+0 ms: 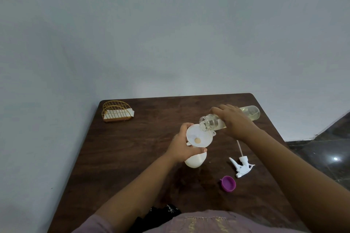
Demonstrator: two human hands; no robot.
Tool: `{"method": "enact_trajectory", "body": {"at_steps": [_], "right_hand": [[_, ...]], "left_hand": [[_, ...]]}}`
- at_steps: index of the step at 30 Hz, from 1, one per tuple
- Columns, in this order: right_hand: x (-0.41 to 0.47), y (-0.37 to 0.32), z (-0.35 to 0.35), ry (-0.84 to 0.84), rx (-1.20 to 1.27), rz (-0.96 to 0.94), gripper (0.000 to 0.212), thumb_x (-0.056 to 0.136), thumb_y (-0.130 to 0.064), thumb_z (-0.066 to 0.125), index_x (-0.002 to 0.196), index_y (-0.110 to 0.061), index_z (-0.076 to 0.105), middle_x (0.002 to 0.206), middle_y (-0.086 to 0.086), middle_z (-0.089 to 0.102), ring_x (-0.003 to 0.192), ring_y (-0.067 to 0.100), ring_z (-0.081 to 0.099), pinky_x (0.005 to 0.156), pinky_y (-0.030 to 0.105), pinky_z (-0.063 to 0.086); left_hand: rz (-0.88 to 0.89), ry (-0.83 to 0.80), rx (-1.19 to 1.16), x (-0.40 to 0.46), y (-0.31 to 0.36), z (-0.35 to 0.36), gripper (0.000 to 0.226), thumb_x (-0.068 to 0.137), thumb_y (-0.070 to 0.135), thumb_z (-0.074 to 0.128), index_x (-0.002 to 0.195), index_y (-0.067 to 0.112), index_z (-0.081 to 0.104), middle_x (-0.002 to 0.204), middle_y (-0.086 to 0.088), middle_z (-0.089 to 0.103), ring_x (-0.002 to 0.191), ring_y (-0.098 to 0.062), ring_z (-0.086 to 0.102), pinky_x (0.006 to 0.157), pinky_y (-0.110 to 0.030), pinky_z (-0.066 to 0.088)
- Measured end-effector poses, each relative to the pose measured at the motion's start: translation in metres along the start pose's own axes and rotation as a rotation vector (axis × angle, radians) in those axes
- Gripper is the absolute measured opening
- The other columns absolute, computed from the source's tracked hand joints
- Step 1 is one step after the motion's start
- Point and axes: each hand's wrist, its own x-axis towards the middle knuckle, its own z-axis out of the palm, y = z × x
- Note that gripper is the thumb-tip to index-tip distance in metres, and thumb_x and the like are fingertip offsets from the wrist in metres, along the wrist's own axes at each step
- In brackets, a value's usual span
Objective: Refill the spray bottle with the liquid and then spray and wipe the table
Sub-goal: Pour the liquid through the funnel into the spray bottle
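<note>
A white spray bottle (195, 160) stands on the brown table (123, 147) with a white funnel (198, 136) in its neck. My left hand (182, 143) grips the funnel and the bottle's neck. My right hand (233, 120) holds a clear bottle (250, 112) of pale yellow liquid, tipped almost flat, its open mouth over the funnel's rim. The white spray trigger head (241, 165) with its dip tube lies on the table to the right. A purple cap (228, 183) lies near it, open side up.
A gold wire holder (116, 111) with white napkins stands at the table's far left corner. A pale wall runs behind and to the left. Dark tiled floor (325, 149) shows to the right of the table. Dark cloth (164, 211) lies at the near edge.
</note>
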Motion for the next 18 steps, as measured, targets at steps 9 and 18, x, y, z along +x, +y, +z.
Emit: {"method": "enact_trajectory", "body": {"at_steps": [9,18], "right_hand": [[0.001,0.0005,0.0021,-0.002,-0.02,0.002,0.046,0.075,-0.02,0.071,0.116,-0.026,0.051,0.104,-0.003,0.057,0.096,0.021,0.052,0.084,0.034,0.042],[0.0008,0.0011,0.0053,0.016,-0.016,0.0,0.043,0.077,-0.021,0.07,0.116,-0.026,0.051,0.102,-0.003,0.057,0.094,0.02,0.052,0.083,0.033,0.041]], "left_hand": [[0.002,-0.001,-0.007,0.0,0.0018,-0.0001,0.084,0.068,0.032,0.087,0.131,0.036,0.033,0.127,0.012,0.048,0.114,-0.013,0.052,0.091,-0.031,0.053],[0.012,0.004,-0.007,-0.0011,0.0023,-0.0002,0.084,0.068,0.032,0.087,0.132,0.035,0.033,0.129,0.01,0.048,0.115,-0.015,0.052,0.093,-0.035,0.054]]}}
